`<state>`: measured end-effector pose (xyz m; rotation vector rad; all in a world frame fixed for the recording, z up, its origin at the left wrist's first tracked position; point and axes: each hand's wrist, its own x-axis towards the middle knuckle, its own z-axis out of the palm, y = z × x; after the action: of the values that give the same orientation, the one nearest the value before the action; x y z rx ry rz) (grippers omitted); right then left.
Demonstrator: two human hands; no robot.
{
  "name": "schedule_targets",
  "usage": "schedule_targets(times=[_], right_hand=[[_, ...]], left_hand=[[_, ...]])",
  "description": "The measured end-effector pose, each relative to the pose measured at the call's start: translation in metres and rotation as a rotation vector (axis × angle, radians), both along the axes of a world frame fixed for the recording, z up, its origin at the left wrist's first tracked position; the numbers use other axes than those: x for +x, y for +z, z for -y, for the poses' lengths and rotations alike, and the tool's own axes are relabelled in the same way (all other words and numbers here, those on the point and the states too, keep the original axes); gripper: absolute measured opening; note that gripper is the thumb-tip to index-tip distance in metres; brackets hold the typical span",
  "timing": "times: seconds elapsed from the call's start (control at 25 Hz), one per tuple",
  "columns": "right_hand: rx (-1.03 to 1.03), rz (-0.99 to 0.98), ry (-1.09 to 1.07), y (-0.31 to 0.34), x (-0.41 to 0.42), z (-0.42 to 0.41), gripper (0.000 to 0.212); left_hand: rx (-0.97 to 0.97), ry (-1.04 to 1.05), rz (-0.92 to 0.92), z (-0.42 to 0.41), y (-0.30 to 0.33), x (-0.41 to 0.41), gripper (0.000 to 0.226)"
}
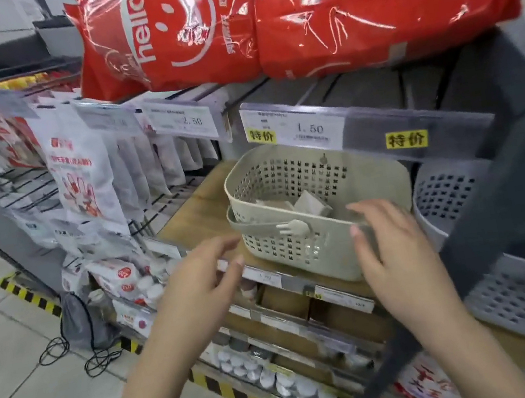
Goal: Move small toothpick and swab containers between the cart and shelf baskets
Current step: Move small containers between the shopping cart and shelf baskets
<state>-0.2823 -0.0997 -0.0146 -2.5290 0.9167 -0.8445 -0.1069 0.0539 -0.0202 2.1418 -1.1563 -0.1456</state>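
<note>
Floor point(26, 394): pale tiles, far left of the cream basket; a black cord lies looped on it beside a grey drawstring bag point(80, 323).
Hanging packets point(81, 180): white glove packs on hooks, left of the cream basket and higher than its base.
Red bags point(292, 9): large shiny plastic packs on the shelf above the cream basket, one printed "hello".
Price tags point(297, 127): a strip just above the cream basket, reading 1.50 with a yellow label; another to its left reads 2.50.
Left hand point(199, 285): in the air just left of the cream basket's front corner, fingers loosely curled and slightly spread, holding nothing, not touching the basket.
Cream basket point(296, 241): perforated, on a wooden shelf point(194, 217), its handle folded down across the front.
Small containers point(310, 203): white boxes lying inside the cream basket near its back wall; what they hold is too blurred to tell.
Right hand point(394, 246): at the cream basket's right front corner, fingers slightly bent and close together; blur hides whether they touch the rim.
Grey basket point(455, 197): perforated, just right of the cream basket, partly behind a dark grey handle point(499, 211) that crosses diagonally.
Lower shelves point(282, 369): below the cream basket, round white-lidded tubs and brown boxes.
</note>
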Motion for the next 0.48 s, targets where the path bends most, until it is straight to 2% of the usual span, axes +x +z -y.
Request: schedule_targets(times=[0.2,0.4,0.48], right_hand=[[0.029,-0.213,-0.138,-0.002,0.029,0.025,0.027],[0.072,-0.217,-0.244,0.002,0.038,0.017,0.025],[0.110,-0.240,-0.270,0.002,0.041,0.016,0.030]], left_hand=[[-0.008,-0.179,0.159,0.058,-0.001,0.040,0.039],[0.056,-0.332,0.283,0.085,-0.006,0.074,0.048],[0.068,-0.396,0.352,0.085,-0.011,0.083,0.042]])
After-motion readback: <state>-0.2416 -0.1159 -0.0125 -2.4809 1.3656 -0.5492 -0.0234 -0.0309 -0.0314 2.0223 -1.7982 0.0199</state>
